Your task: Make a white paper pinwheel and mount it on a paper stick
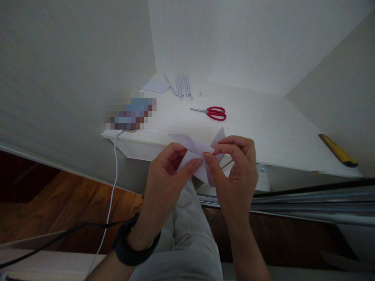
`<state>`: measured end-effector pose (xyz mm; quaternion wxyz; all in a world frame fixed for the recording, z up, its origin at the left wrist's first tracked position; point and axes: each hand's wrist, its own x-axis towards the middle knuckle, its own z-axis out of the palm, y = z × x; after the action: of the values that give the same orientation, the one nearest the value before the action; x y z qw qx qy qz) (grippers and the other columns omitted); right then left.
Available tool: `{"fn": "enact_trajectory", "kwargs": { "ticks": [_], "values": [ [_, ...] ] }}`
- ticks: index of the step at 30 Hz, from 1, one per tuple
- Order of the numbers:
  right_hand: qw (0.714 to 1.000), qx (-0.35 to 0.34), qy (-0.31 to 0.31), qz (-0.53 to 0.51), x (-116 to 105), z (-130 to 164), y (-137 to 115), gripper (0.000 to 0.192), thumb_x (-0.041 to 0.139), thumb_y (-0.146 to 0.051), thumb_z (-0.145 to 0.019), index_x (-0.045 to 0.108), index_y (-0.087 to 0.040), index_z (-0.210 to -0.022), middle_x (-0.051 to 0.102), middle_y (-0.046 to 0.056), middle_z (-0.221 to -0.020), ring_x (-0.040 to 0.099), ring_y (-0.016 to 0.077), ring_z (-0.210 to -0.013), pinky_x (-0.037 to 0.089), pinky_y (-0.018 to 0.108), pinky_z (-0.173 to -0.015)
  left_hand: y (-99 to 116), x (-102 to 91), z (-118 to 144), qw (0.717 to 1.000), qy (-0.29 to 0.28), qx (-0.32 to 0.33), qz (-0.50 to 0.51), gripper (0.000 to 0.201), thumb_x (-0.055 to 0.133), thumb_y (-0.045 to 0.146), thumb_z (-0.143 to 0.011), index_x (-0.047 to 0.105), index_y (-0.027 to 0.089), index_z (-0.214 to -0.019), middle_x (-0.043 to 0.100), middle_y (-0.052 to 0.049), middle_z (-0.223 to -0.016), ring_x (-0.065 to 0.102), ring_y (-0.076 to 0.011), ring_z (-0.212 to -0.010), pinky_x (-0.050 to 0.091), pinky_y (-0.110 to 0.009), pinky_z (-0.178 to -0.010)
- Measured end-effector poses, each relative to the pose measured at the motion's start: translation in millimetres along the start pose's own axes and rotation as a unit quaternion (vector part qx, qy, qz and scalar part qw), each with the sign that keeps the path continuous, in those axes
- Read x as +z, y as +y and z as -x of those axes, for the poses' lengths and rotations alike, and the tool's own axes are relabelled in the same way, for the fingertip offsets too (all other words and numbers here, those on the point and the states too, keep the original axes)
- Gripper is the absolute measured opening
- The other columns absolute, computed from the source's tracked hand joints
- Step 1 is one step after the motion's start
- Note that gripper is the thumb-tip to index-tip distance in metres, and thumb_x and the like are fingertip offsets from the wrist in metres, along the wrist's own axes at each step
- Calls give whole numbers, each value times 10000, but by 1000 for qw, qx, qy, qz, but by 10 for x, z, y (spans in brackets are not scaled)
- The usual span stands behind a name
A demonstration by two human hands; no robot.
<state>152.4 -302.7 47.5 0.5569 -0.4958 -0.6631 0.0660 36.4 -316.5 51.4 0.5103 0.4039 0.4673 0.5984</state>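
Between my two hands is a white paper pinwheel (191,145), its corners curled in toward the middle, held above my lap near the shelf's front edge. My left hand (172,171) is closed on its left side, with the thumb lying across the paper near the centre. With thumb and forefinger, my right hand (234,168) pinches the folded tips at the centre. Beyond the hands, scissors (212,112) with red handles lie on the white shelf (258,125). Whether a pin sits at the paper's centre is hidden by my fingers.
Several rolled paper sticks (183,86) lie at the back beside a paper sheet (156,86) and a few tiny pale pieces (202,93). A yellow and black cutter (338,150) rests at the right edge. A white cable (115,171) hangs at left, below a blurred-out object (131,113).
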Motion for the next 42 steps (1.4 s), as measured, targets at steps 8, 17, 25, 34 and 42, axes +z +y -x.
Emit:
{"fn": "enact_trajectory", "kwargs": {
  "ticks": [8, 17, 25, 34, 42],
  "values": [
    [1000, 20, 0, -23, -4, 8, -13, 38, 618, -198, -753, 597, -226, -767, 522, 18, -918, 510, 183, -909, 433, 371, -809, 44, 18, 10, 1000, 0, -10, -13, 178, 696, 228, -683, 600, 162, -818, 681, -25, -822, 633, -156, -758, 501, -237, -648],
    [999, 5, -35, -1, -88, -158, 133, 110, 633, -277, -768, 610, -227, -863, 531, 47, -1001, 517, 206, -992, 421, 406, -871, -17, -82, -133, 999, 30, -21, -20, 153, 693, 220, -682, 571, 167, -759, 651, 5, -740, 606, -134, -672, 494, -232, -621],
    [993, 1, -69, 100, -66, -1056, 1140, 198, 602, -300, -795, 624, -152, -924, 604, 69, -943, 577, 172, -813, 459, 361, -784, -85, -272, -444, 997, 79, 19, -18, 175, 725, 237, -674, 585, 177, -761, 637, 19, -754, 592, -119, -707, 484, -202, -629],
    [915, 70, -263, 296, 1043, -2197, 1909, 206, 526, -168, -824, 690, -136, -945, 675, 113, -1025, 604, 172, -939, 433, 252, -824, -132, -263, -671, 996, 85, 12, -32, 190, 748, 229, -628, 592, 171, -720, 645, -1, -715, 610, -144, -691, 501, -216, -610],
    [900, 118, -274, 318, 1630, -2463, 2215, 252, 562, -155, -783, 677, -62, -987, 658, 213, -1049, 621, 238, -971, 459, 305, -825, -173, -264, -824, 996, 87, 3, -28, 199, 750, 270, -629, 613, 176, -738, 677, -23, -739, 634, -168, -721, 509, -245, -634]
  ]
}}
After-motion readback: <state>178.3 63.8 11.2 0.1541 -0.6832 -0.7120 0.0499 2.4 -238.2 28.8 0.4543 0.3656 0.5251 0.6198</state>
